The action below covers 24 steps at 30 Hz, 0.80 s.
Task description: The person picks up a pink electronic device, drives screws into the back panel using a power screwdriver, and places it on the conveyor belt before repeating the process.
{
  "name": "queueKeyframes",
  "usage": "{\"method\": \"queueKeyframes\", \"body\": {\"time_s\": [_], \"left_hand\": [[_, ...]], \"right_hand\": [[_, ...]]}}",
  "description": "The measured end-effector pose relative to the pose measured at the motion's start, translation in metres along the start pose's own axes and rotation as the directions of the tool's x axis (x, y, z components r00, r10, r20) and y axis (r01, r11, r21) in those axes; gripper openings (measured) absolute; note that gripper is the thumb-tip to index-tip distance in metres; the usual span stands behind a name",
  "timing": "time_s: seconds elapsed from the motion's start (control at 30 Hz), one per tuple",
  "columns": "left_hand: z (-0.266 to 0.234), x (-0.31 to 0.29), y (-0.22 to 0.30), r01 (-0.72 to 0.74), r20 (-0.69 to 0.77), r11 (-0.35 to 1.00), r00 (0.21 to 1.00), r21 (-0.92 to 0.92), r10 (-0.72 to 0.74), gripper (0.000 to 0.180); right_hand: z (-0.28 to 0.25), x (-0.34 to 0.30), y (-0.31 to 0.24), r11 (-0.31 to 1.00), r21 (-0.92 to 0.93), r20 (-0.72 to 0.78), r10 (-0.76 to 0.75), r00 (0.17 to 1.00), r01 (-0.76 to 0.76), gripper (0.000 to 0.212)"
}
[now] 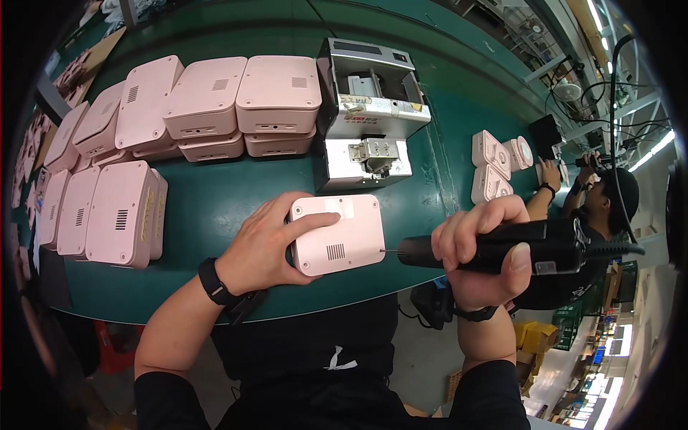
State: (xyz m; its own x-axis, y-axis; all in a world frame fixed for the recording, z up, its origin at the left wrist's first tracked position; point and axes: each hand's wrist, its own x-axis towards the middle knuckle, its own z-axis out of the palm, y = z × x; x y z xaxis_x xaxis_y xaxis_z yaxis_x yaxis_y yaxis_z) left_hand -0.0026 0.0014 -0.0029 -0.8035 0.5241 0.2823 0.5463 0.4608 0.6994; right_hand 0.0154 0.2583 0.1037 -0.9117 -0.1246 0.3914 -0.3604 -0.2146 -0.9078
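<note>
Pink box [337, 237] is at the near side of the green table [193, 215], before a silver machine [376, 107]. I see the left hand [259, 240] gripping its left side, while the right hand [473, 236] is wrapped around a black electric screwdriver [553, 247], its bit at the lower right corner.
</note>
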Motion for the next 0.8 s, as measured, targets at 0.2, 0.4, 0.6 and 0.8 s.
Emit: {"method": "queueKeyframes", "body": {"time_s": [0.2,0.4,0.6,0.8], "left_hand": [[-0.002,-0.001,0.000,-0.011,0.009,1.000,1.000,-0.005,0.011,0.082],[-0.003,-0.001,0.002,-0.016,0.016,1.000,1.000,-0.009,0.016,0.082],[-0.005,-0.003,0.003,-0.007,-0.005,1.000,1.000,0.002,0.007,0.081],[-0.005,-0.004,-0.004,0.014,-0.006,0.999,1.000,-0.036,-0.014,0.080]], "right_hand": [[0.003,0.004,-0.004,0.999,-0.049,0.104,-0.016,0.994,0.021,0.047],[0.006,0.055,-0.019,0.989,0.093,0.051,-0.122,0.991,0.116,0.043],[0.015,0.097,0.003,0.994,-0.015,-0.086,-0.114,0.990,0.113,0.036],[0.017,0.087,0.002,0.998,0.051,-0.072,-0.027,0.997,0.031,0.037]]}}
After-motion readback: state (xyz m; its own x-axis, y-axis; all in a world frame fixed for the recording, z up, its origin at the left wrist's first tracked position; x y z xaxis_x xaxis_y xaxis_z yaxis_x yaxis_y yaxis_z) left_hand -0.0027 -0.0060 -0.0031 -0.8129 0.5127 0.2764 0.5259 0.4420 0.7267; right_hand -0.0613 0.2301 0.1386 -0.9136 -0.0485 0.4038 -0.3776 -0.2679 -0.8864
